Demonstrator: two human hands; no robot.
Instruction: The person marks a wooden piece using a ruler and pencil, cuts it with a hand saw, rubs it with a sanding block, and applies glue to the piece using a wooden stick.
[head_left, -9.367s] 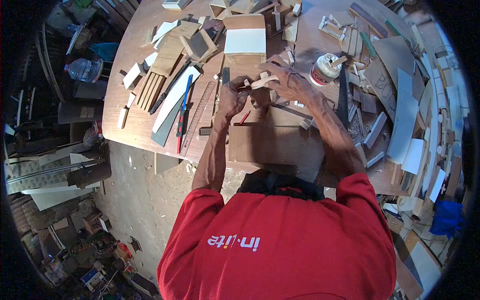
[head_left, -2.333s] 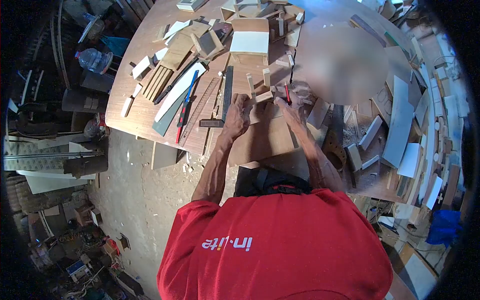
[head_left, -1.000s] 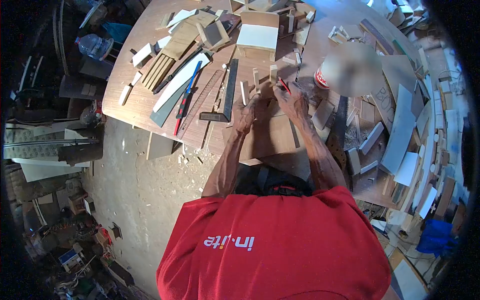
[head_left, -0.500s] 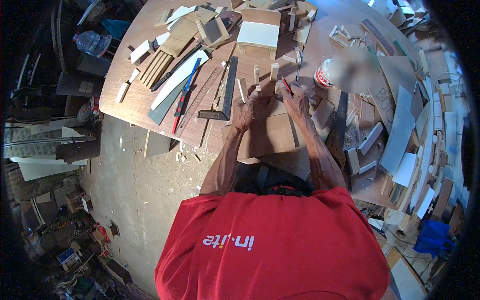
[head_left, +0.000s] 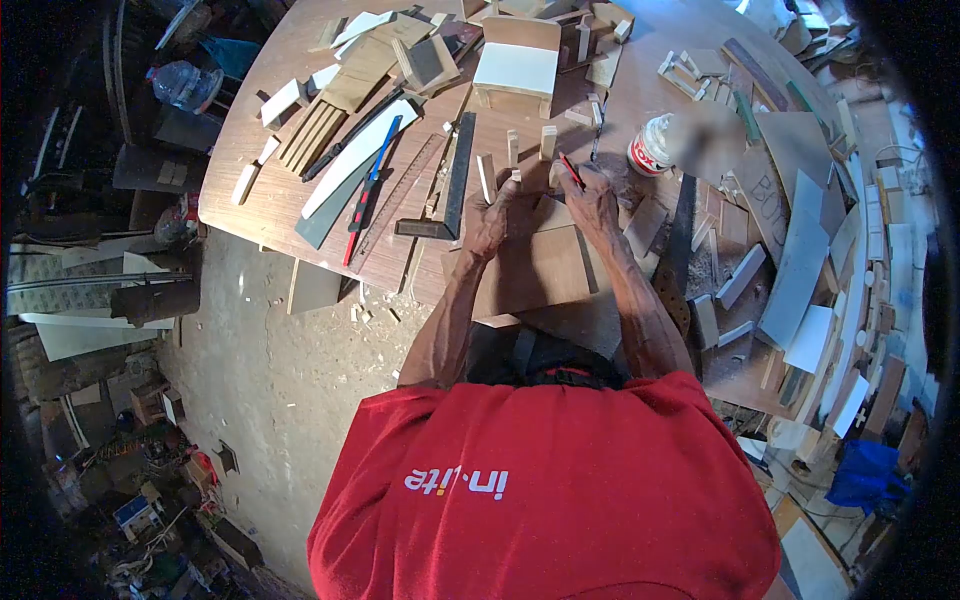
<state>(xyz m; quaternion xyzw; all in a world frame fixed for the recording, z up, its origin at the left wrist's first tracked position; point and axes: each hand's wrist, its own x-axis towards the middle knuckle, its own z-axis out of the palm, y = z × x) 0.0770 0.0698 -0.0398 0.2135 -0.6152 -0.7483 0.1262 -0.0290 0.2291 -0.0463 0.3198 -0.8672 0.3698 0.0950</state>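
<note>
Wood blocks [head_left: 548, 143] stand upright, joints indiscernible; left hand [head_left: 485, 228], fingers curled, hold unclear; right hand [head_left: 593, 203] pinches red pen [head_left: 571, 171].

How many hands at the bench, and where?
2: left hand, against the small upright wooden pieces; right hand, beside them, holding a slim red tool. No others visible.

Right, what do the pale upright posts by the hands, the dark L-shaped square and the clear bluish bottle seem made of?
Pale posts: bare wood, judging by matte tan surfaces. Dark square: probably dull metal, sharply straight; painted wood is possible. Clear bottle: glossy, transparent with highlights, probably plastic.
</note>
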